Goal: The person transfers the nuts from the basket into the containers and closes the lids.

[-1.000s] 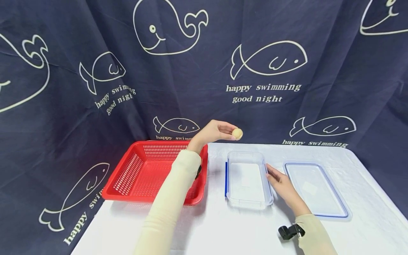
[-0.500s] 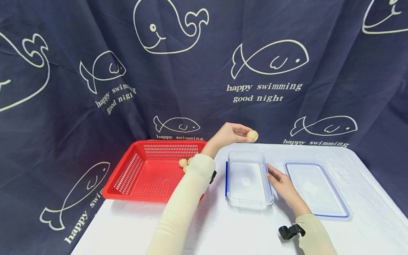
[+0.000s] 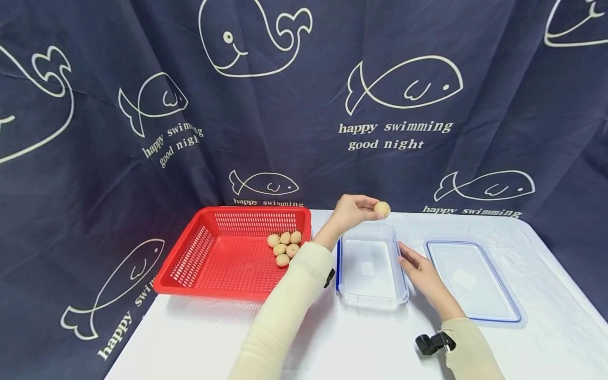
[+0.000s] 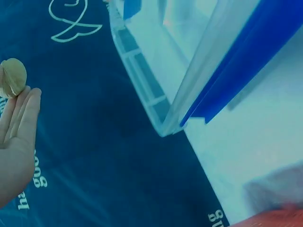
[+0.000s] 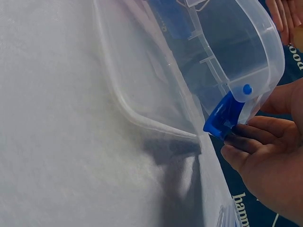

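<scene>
My left hand (image 3: 352,212) pinches a walnut (image 3: 382,209) at its fingertips, above the far end of a clear plastic food container (image 3: 371,303). In the left wrist view the round tan walnut (image 4: 15,78) sits at the tips of my fingers, at the left edge. My right hand (image 3: 424,275) holds the container's right side. Seen from the right wrist, its fingers bend round the hanging blue latch (image 5: 226,113) and the wall. Only a small paper-like square shows on the container's floor. Several more walnuts (image 3: 282,260) lie grouped in the right part of a red plastic basket (image 3: 163,282).
The container's blue-edged lid (image 3: 475,285) lies on the white tablecloth (image 3: 361,348) to the right, beside my right hand. A dark blue curtain (image 3: 304,121) printed with whales and fish hangs behind the table. A black wrist camera (image 3: 432,344) sits at my right sleeve.
My left hand has carried the walnut rightward from above the basket's side, then lower, toward the container's far end. The walnuts in the basket have come into view. My right hand stays put.
</scene>
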A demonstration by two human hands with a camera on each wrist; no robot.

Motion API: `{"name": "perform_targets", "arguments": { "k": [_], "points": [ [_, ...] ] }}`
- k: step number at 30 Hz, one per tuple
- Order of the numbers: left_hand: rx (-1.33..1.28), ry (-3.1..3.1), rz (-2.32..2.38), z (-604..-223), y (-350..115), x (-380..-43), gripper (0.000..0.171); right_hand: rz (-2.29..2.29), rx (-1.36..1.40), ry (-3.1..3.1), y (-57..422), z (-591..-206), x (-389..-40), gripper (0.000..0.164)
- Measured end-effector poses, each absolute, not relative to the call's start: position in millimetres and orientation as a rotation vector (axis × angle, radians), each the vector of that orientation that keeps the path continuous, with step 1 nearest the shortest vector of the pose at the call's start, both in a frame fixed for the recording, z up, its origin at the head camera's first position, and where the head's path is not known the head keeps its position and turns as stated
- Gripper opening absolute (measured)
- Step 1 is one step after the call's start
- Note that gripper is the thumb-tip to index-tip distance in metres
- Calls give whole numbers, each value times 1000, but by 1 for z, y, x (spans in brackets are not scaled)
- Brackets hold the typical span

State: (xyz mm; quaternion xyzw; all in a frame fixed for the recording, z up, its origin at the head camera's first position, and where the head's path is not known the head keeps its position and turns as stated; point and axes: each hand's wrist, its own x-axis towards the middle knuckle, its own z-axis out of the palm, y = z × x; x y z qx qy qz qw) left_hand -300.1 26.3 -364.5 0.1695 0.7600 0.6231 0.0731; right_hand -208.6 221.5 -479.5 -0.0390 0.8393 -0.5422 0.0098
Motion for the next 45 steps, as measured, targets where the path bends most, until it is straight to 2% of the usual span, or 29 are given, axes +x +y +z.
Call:
{"name": "perform_targets", "arguments": {
  "k": [29,45],
  "points": [
    [320,2374,1722,-451,41,-277,28,-1719,-79,2608,221,-480,-206,54],
    [356,2476,1540,-470,49,-271,25,-1729,-96,2605,223,-483,-207,55]
  ]
}}
